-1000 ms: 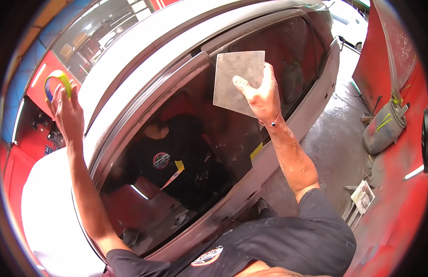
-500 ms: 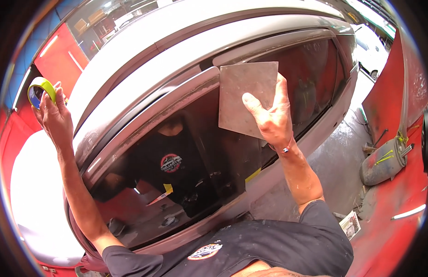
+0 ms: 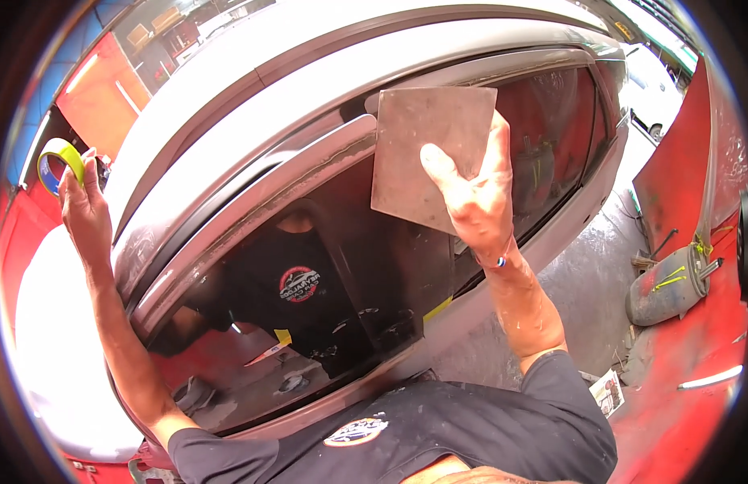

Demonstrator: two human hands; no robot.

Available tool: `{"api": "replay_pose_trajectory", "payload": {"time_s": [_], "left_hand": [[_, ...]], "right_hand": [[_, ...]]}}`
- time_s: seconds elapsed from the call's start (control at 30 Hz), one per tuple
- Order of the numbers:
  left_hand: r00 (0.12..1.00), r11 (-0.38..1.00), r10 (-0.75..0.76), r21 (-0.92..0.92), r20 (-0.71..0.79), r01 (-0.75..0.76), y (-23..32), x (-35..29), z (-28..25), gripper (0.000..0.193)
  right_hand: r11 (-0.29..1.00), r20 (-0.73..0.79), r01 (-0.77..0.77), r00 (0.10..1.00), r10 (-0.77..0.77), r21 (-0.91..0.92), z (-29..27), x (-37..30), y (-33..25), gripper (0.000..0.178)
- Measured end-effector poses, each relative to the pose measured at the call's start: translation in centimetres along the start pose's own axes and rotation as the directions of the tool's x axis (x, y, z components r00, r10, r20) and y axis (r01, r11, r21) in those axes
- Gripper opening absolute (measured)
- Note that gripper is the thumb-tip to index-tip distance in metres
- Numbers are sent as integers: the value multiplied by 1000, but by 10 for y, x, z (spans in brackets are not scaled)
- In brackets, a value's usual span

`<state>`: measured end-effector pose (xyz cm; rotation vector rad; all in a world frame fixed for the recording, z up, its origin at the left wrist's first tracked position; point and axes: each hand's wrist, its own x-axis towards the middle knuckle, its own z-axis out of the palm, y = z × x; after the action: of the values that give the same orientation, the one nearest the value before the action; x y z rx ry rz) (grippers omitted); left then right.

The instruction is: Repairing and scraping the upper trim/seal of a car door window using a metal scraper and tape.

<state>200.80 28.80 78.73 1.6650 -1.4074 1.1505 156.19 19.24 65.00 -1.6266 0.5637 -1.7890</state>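
Note:
At the far left, my left hand (image 3: 85, 214) is raised with its fingers closed on a roll of yellow-green tape (image 3: 71, 153), blue on its inner side. My right hand (image 3: 480, 198) grips a flat, roughly square grey-brown sheet (image 3: 414, 129), thumb lying on the near face and the other fingers behind it. The sheet is in front of the car's side windows and hides the end of the front door's upper frame (image 3: 269, 185). Whether it touches the car I cannot tell. Dark glass (image 3: 374, 242) below the frame reflects a black shirt.
The pale car (image 3: 229, 121) stretches across the view. To the right, a grey drum-like container (image 3: 668, 286) stands by a red wall (image 3: 664, 177), near a light tube (image 3: 710, 378). Printed paper (image 3: 608, 393) lies on the grey floor (image 3: 563, 319).
My left hand and the tape roll have shifted a little to the left. The sheet in my right hand has risen slightly and tilted; both grips are unchanged.

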Motion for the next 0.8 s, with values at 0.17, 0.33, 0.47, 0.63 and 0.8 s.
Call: {"api": "replay_pose_trajectory", "payload": {"time_s": [0.17,0.33,0.47,0.63,0.8], "left_hand": [[998,999,44,-7,-38,-44,1,-2,3,31],[999,999,-31,21,-25,32,4,0,-2,29],[999,999,43,11,-29,-43,7,-1,1,30],[999,999,18,30,-31,-17,3,-2,-2,31],[995,1000,-23,-15,-95,22,1,0,-2,32]], "right_hand": [[1000,11,16,1000,-16,19,2,-6,1,57],[986,49,-62,997,55,152,2,-7,-2,56],[1000,40,-25,999,24,15,1,6,-5,56],[994,47,-9,999,4,105,2,-4,-2,56],[990,95,-52,995,40,127,-1,12,2,57]]}}
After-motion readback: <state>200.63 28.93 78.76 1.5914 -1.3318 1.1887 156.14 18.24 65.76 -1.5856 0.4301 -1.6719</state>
